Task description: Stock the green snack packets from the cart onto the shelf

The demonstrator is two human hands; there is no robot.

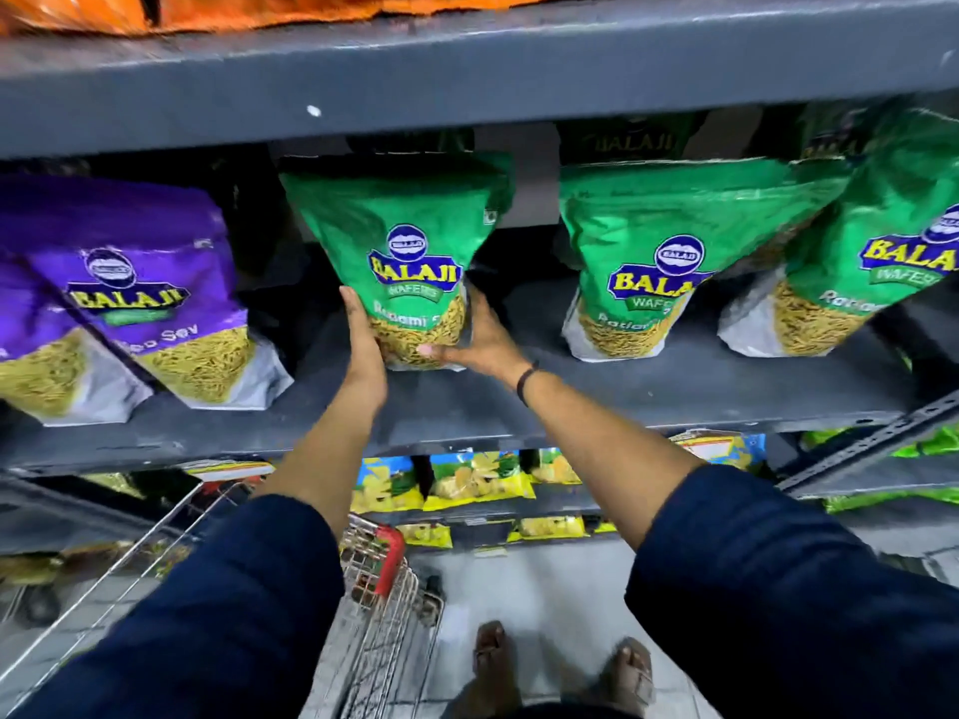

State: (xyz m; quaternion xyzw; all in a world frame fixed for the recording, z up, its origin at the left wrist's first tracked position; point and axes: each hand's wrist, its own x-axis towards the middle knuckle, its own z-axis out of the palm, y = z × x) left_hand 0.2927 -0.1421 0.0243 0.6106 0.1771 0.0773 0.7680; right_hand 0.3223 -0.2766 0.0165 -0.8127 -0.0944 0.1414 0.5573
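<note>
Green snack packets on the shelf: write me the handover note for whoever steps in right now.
Left hand: pressed against the left side of the green packet, near its base.
Right hand: cupping the same packet's lower right side, thumb across the front.
That packet stands upright on the middle shelf, between the purple packets and two more green packets to its right.
Done: three green packets are at the shelf front, more showing behind them.
Left: let go of this one, then go back to the cart below; whether it still holds packets can't be seen from here.
</note>
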